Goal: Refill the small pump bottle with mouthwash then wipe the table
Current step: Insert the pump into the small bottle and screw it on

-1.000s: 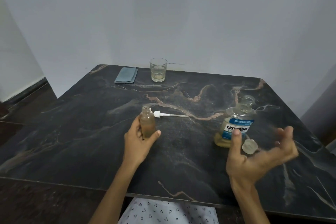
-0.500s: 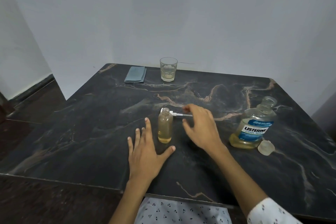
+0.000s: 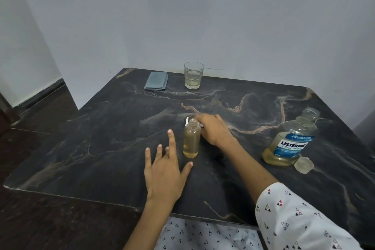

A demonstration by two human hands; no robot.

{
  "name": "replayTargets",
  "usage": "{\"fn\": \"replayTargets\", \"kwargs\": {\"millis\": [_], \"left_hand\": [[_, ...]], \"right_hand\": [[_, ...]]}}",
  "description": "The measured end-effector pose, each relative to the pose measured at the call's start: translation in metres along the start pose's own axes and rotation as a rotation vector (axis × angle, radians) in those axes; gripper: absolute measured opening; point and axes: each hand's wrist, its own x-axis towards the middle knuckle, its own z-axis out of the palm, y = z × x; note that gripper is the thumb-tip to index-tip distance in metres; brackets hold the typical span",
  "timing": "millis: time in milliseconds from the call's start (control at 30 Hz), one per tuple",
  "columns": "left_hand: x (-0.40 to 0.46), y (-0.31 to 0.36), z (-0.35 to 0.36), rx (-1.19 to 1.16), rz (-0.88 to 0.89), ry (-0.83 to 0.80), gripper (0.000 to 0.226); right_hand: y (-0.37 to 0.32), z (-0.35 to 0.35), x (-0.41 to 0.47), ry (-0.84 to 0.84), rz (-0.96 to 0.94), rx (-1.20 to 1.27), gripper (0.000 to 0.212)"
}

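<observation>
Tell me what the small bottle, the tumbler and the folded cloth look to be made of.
Small bottle: clear and glossy, yellowish liquid showing through; plastic or glass, cannot tell. Tumbler: clear glass, judging by its thick faceted base and bright rim. Cloth: soft matte grey-blue fabric, folded in layers with rounded edges; possibly microfibre.

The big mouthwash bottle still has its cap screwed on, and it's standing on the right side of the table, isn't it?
Not quite. The head view shows the big mouthwash bottle standing on the right side of the table, but its cap is off, lying on the table just beside the bottle's base, and the bottle's neck is open.
</observation>
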Motion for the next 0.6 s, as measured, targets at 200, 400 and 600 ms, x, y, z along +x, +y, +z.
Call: {"fn": "replayTargets", "kwargs": {"millis": [200,400,600], "left_hand": [[-0.005,-0.001,-0.021,-0.015,-0.077,0.076,0.099],[0.008,-0.001,-0.027,-0.604,-0.067,0.167,0.120],[0.023,0.022,-0.011,-1.050,-0.012,0.143,0.110]], "right_hand": [[-0.009,-0.050,-0.003,0.441,0.094,0.530,0.036],[-0.047,-0.118,-0.024,0.686,-0.054,1.076,0.025],[-0.068,-0.120,-0.036,0.558,-0.113,1.224,0.030]]}}
